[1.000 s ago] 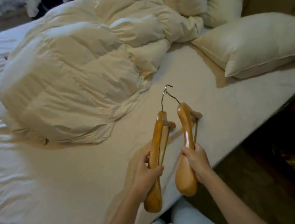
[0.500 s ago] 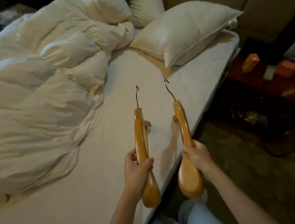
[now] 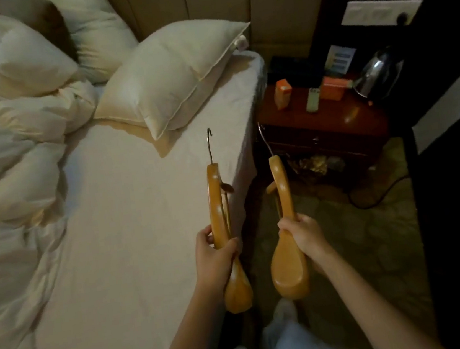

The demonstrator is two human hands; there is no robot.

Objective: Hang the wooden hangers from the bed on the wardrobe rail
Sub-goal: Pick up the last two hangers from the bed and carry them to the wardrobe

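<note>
I hold two wooden hangers, one in each hand. My left hand [image 3: 214, 259] grips the left hanger [image 3: 217, 205] around its arm, over the edge of the bed [image 3: 133, 244]. My right hand [image 3: 303, 235] grips the right hanger [image 3: 282, 197] the same way, over the floor beside the bed. Both hangers are seen edge-on, with their metal hooks pointing away from me. No wardrobe or rail is in view.
A crumpled duvet [image 3: 10, 137] and pillows [image 3: 176, 73] lie on the bed. To the right stands a dark red nightstand [image 3: 327, 127] with orange boxes, a remote and a kettle [image 3: 379, 74]. A cable lies on the patterned carpet [image 3: 374, 229].
The view has swung right, from the duvet to the bed's edge and the nightstand. The two hangers have moved apart; their hooks no longer cross. The right hanger is now off the bed.
</note>
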